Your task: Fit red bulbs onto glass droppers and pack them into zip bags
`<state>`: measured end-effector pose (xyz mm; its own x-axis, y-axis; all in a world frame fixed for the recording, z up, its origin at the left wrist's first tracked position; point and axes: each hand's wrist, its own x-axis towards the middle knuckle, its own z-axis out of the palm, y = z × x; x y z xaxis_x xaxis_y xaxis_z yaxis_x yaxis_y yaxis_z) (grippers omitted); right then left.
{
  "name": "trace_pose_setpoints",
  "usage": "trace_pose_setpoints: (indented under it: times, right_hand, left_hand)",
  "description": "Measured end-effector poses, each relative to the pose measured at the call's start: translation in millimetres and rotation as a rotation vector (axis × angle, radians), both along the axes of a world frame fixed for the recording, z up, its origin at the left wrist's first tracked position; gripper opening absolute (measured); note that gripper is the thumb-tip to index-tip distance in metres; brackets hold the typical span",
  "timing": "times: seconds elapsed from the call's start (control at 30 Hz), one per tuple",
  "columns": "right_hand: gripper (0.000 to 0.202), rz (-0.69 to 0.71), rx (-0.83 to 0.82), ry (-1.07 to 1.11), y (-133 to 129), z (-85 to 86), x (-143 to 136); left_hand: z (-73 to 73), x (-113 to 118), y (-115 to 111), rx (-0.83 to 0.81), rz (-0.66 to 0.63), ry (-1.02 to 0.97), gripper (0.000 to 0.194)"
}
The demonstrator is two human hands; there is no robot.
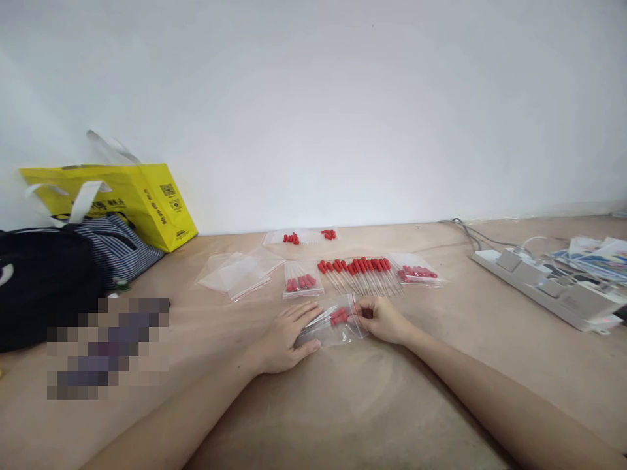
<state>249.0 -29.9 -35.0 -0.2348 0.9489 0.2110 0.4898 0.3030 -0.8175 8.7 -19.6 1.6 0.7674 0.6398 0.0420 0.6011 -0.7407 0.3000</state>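
Note:
A clear zip bag (pixel 343 335) lies on the table in front of me, with several glass droppers with red rubber bulbs (pixel 338 316) inside. My left hand (pixel 289 336) rests flat on the bag's left end, fingers stretched out and thumb along its near edge. At the right end, by the red seal line, my right hand (pixel 379 318) pinches the bag's opening. Just beyond lies a row of loose droppers (pixel 362 267), bulbs pointing away from me. A filled bag (pixel 302 281) sits left of the row and another filled bag (pixel 416 274) right of it.
Flat zip bags (pixel 242 271) overlap at the left. More bagged droppers (pixel 308 238) lie by the wall. A yellow shopping bag (pixel 161 202), a striped pouch (pixel 110 245) and a dark bag (pixel 44 287) stand far left. A power strip (pixel 543 287) with plugs and papers (pixel 597 258) are right.

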Motion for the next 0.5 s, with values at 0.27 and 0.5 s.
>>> trace_pose_setpoints:
  times: [0.27, 0.5]
  right_hand:
    - [0.015, -0.528, 0.071, -0.311, 34.2, 21.5, 28.4]
    - [0.026, -0.732, -0.151, -0.650, 76.5, 37.7, 4.0]
  left_hand:
    - [2.2, 1.1, -0.5, 0.001, -0.003, 0.007, 0.053]
    - [-0.6, 0.1, 0.9, -0.018, -0.003, -0.031, 0.052]
